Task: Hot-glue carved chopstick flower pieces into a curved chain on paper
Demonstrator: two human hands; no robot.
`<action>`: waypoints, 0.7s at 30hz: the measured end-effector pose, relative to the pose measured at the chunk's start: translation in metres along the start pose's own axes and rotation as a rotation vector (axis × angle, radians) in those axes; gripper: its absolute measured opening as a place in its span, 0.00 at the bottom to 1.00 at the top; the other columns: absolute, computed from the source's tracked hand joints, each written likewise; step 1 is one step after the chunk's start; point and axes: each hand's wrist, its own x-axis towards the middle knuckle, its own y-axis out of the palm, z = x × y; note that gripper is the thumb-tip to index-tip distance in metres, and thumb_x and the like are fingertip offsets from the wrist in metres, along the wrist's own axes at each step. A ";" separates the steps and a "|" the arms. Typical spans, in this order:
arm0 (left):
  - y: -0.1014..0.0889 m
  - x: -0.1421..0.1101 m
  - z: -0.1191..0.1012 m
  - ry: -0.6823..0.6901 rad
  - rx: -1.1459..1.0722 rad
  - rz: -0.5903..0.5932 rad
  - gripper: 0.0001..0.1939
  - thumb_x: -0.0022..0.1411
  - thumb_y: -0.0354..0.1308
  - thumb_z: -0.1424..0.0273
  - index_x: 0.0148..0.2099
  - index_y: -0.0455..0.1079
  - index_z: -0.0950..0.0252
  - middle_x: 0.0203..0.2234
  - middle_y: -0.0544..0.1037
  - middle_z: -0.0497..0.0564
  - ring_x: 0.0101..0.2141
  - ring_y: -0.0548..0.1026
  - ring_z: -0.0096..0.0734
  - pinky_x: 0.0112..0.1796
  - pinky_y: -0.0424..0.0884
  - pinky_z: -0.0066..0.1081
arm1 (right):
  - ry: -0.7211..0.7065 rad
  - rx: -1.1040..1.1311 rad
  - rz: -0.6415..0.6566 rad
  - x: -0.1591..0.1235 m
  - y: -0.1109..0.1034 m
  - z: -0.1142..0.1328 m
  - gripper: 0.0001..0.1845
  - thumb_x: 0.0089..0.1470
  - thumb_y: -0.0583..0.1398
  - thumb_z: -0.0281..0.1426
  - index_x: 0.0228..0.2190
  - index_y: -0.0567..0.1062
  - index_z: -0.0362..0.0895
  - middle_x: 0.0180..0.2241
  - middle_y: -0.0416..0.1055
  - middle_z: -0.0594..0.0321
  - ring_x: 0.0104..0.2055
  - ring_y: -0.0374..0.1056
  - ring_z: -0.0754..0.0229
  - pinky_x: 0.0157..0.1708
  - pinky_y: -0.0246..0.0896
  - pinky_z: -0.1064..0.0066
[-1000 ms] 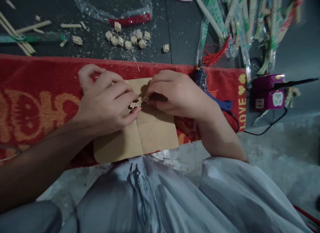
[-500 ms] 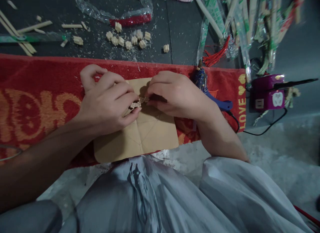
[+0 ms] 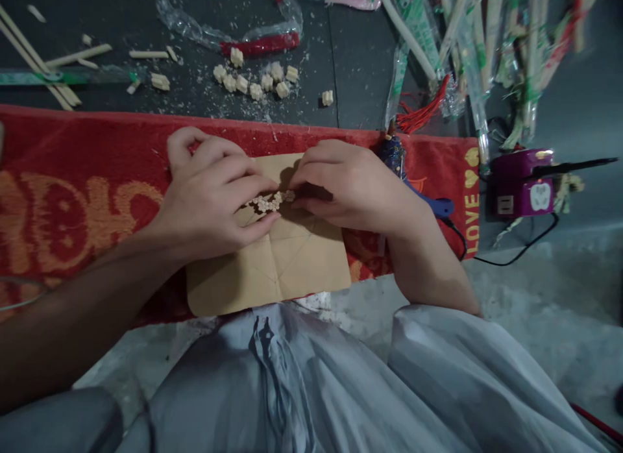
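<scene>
A short row of small pale flower-shaped stick pieces point(image 3: 270, 202) lies across a tan card point(image 3: 311, 261) marked with thin pencil lines and a fold. My left hand point(image 3: 207, 193) has its thumb and forefinger on either side of the row's left part, the other fingers bent over the card. At the right end, the bent fingers of my right hand point(image 3: 345, 183) close on the last piece; its fingertips are partly hidden. The card rests on a red towel point(image 3: 433, 158) with orange and yellow letters.
Behind the towel, several loose flower-shaped pieces point(image 3: 256, 91) sit among crumbs, near a crumpled plastic wrapper point(image 3: 263, 44). Thin sticks point(image 3: 80, 54) lie far left. A blue glue gun point(image 3: 394, 158) rests beside my right wrist. Wrapped sticks point(image 3: 470, 57) and a purple box point(image 3: 523, 196) stand right.
The view has shifted slightly, so things appear a little further right. My left thumb and forefinger have parted somewhat, showing more of the row. My right hand stays at its right end.
</scene>
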 end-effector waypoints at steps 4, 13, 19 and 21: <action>-0.002 0.001 0.003 -0.024 -0.044 0.079 0.13 0.83 0.59 0.52 0.55 0.83 0.48 0.45 0.87 0.44 0.51 0.81 0.45 0.71 0.66 0.62 | -0.011 0.009 -0.016 -0.002 0.002 -0.002 0.09 0.70 0.60 0.27 0.46 0.81 0.46 0.44 0.81 0.58 0.48 0.76 0.52 0.51 0.75 0.59; 0.001 0.002 0.007 -0.071 -0.122 0.159 0.16 0.82 0.59 0.50 0.53 0.85 0.48 0.46 0.88 0.48 0.56 0.81 0.52 0.67 0.72 0.63 | 0.009 0.014 -0.016 0.002 0.005 0.000 0.14 0.67 0.58 0.24 0.45 0.83 0.48 0.45 0.84 0.56 0.48 0.79 0.50 0.52 0.78 0.56; 0.003 0.000 0.008 -0.048 -0.123 0.149 0.11 0.81 0.61 0.53 0.55 0.84 0.45 0.48 0.88 0.45 0.57 0.81 0.50 0.70 0.67 0.59 | 0.044 0.009 0.024 0.004 0.002 0.004 0.16 0.68 0.57 0.23 0.46 0.83 0.50 0.45 0.85 0.57 0.49 0.79 0.50 0.53 0.77 0.57; 0.004 -0.001 0.008 -0.047 -0.117 0.131 0.12 0.82 0.60 0.52 0.54 0.84 0.47 0.48 0.88 0.46 0.56 0.81 0.51 0.69 0.67 0.61 | -0.011 -0.022 0.000 0.003 0.002 0.003 0.17 0.69 0.55 0.23 0.47 0.83 0.46 0.45 0.84 0.54 0.48 0.78 0.50 0.53 0.77 0.58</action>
